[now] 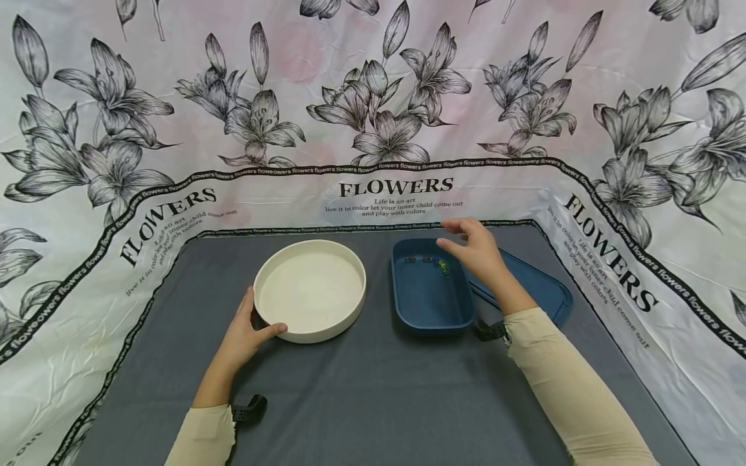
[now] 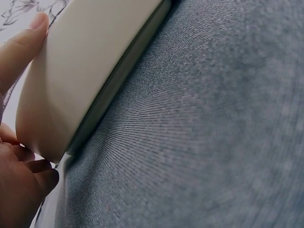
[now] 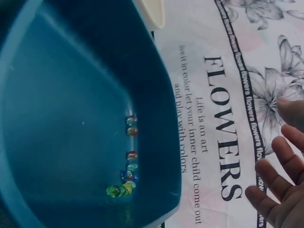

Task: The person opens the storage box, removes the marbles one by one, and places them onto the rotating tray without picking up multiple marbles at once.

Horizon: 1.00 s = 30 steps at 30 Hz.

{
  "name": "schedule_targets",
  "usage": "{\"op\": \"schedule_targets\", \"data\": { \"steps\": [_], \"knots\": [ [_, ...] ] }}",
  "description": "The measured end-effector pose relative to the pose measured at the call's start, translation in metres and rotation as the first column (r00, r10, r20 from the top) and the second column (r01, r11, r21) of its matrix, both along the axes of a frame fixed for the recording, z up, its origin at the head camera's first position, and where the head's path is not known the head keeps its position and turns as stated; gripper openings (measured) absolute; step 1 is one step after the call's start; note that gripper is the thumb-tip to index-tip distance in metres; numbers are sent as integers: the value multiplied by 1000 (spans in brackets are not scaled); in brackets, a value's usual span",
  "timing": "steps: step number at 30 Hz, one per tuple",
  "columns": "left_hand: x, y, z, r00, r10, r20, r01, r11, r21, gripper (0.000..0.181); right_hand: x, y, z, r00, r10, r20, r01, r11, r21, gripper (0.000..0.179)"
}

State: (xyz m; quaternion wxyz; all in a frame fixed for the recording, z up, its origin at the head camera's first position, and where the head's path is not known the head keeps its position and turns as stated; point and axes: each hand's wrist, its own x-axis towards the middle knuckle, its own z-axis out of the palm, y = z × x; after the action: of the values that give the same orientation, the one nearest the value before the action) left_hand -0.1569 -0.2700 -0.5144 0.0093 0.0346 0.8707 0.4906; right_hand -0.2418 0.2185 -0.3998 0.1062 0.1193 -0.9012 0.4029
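1. A gray, cloth-textured tabletop [image 1: 361, 401] is carrying everything, a narrow black lettered band [image 1: 361, 228] bordering its far edge.
2. A round cream dish [image 1: 310, 285] is resting near the far edge, left of its middle.
3. A blue bin [image 1: 434, 301] is standing right of that middle.
4. A flat blue panel [image 1: 539, 285] is lying toward the far right corner.

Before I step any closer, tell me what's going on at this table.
A person's left fingers grip the left side of a round cream dish. Their right fingers are spread near the far end of a blue tub, with nothing visible in them. Small, colorful glassy balls lie inside the tub, mostly along its far wall. A flat blue piece, perhaps a lid, lies to the tub's right.
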Motion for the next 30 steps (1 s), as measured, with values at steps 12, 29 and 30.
{"op": "schedule_targets", "data": {
  "steps": [12,29,30],
  "knots": [
    [-1,-3,1,1000,1,-3,-1,1000,-23,132,-32,-19,-10,999,41,0,-40,970,240,40],
    [2,-2,1,1000,6,2,-6,999,-38,130,-59,-37,-31,970,73,232,-177,866,467,35],
    [1,-2,1,1000,7,-1,-7,999,-38,130,-61,-38,-32,970,74,232,-180,861,476,36]
  ]
}}
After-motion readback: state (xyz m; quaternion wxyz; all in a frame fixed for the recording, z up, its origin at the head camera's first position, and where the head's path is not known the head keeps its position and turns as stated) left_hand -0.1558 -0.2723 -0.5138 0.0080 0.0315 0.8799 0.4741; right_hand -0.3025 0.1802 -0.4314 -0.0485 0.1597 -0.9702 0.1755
